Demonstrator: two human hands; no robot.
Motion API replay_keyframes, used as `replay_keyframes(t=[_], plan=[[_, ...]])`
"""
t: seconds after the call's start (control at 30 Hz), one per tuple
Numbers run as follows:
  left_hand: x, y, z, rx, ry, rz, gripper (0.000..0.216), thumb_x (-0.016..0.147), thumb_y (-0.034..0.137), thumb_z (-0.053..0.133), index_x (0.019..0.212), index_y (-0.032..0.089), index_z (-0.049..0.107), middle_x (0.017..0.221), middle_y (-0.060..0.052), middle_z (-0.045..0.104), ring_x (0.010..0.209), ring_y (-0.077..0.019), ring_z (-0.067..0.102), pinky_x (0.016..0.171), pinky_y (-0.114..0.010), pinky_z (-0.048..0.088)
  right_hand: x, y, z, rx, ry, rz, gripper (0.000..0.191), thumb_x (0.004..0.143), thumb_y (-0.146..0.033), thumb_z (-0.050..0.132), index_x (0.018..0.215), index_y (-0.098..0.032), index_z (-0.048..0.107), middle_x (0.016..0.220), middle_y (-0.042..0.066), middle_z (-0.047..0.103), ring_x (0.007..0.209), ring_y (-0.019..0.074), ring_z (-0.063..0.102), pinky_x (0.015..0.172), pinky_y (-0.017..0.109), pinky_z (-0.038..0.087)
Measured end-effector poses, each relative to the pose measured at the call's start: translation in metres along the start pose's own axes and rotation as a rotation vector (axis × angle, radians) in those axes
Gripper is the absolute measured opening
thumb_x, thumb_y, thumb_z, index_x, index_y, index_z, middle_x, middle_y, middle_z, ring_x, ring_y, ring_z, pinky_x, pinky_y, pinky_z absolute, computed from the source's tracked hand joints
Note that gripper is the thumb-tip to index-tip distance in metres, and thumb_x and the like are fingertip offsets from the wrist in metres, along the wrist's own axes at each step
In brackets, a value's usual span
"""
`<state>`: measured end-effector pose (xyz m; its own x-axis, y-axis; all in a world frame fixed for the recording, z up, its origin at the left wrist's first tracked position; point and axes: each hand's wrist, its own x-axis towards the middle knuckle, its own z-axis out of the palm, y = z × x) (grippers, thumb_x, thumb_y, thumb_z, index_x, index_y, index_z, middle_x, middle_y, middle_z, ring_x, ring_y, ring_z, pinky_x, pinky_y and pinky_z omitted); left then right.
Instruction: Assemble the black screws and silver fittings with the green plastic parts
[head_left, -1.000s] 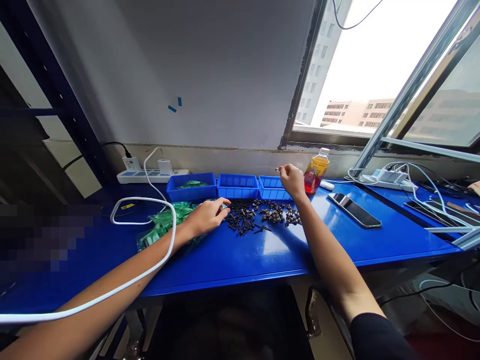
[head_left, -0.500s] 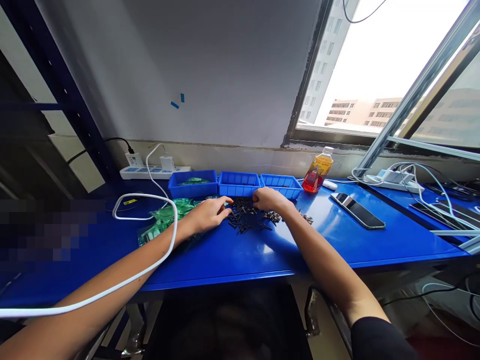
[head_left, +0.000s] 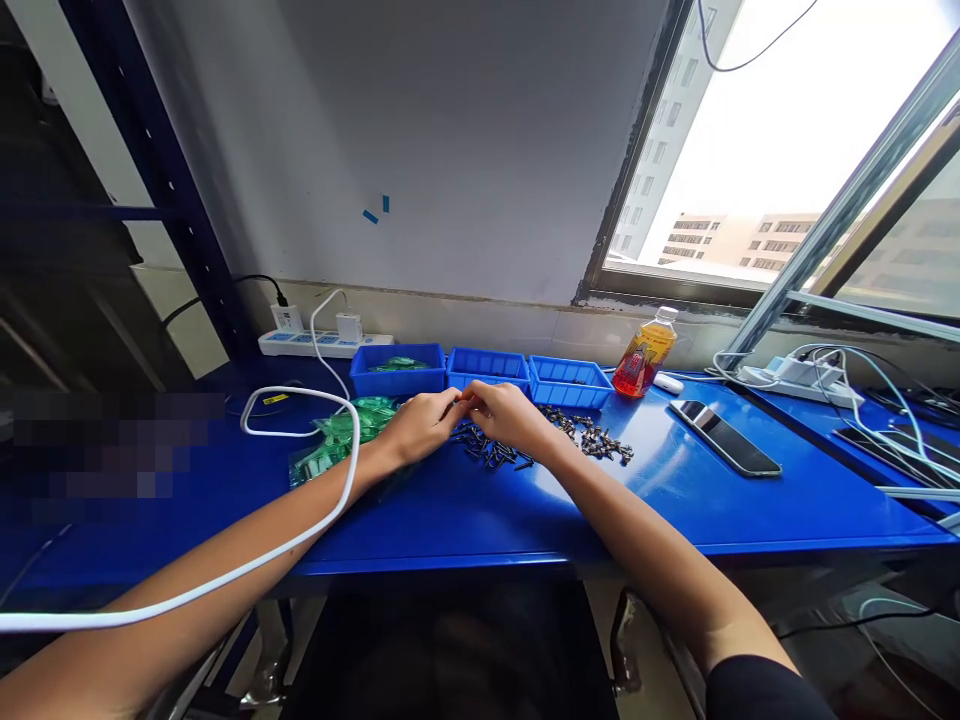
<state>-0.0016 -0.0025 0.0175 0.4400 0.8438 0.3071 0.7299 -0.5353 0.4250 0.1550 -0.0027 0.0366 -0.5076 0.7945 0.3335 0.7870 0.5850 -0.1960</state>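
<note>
My left hand [head_left: 422, 427] and my right hand [head_left: 508, 415] meet at the fingertips over the blue table. Both have their fingers pinched together, and whatever is between them is too small or hidden to make out. Below and beside my right hand lies a pile of dark screws [head_left: 491, 452]. Farther right is a scatter of shorter, shinier screws [head_left: 596, 442]. Green plastic bags [head_left: 360, 422] lie by my left wrist, partly covered by it.
Three blue bins stand along the wall: the left bin [head_left: 375, 383] holds green bags, then come a middle bin [head_left: 487, 364] and a right bin [head_left: 574, 392]. A white cable [head_left: 352, 450] loops across my left forearm. A drink bottle [head_left: 643, 355] and phone [head_left: 724, 437] are at right.
My right hand has moved left from the screws near the bins to meet my left hand's fingertips. My left hand stays in about the same place. The view has shifted slightly.
</note>
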Motion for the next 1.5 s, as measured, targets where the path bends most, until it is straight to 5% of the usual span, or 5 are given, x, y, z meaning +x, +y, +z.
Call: replay_keyframes(t=[0.37,0.7,1.2,1.5], plan=[[0.002,-0.005,-0.01,0.002,0.031,0.044,0.035,0.082,0.041,0.033,0.087,0.019,0.06,0.084,-0.006,0.07,0.075,-0.0207,0.062,0.064,-0.027,0.041,0.0,0.0,0.013,0.237,0.173,0.027,0.016,0.078,-0.011,0.057,0.092,-0.017,0.057,0.073,0.0,0.067,0.063,0.0095,0.059,0.058,0.019,0.039],[0.002,-0.005,-0.015,-0.064,0.165,-0.035,0.031,0.077,0.041,0.039,0.08,0.019,0.06,0.076,-0.004,0.069,0.069,-0.0184,0.061,0.064,-0.027,0.042,0.001,-0.001,0.014,0.162,0.212,0.041,0.011,0.08,-0.013,0.055,0.086,-0.017,0.063,0.076,0.001,0.066,0.067,0.0109,0.058,0.062,0.02,0.039],[0.001,-0.001,-0.015,0.04,0.123,-0.096,0.036,0.083,0.041,0.031,0.081,0.02,0.061,0.075,-0.004,0.068,0.072,-0.0211,0.062,0.061,-0.028,0.039,0.002,0.0,0.016,0.051,0.226,0.067,0.012,0.082,-0.017,0.052,0.085,-0.018,0.063,0.081,0.003,0.068,0.073,0.0137,0.061,0.067,0.022,0.041],[0.0,0.0,-0.014,0.023,0.119,-0.061,0.026,0.079,0.033,0.044,0.096,0.019,0.059,0.074,-0.002,0.067,0.069,-0.0182,0.062,0.059,-0.026,0.04,0.001,0.0,0.017,0.065,0.23,0.094,0.011,0.082,-0.017,0.052,0.084,-0.018,0.063,0.078,0.003,0.068,0.069,0.0127,0.06,0.063,0.021,0.039]])
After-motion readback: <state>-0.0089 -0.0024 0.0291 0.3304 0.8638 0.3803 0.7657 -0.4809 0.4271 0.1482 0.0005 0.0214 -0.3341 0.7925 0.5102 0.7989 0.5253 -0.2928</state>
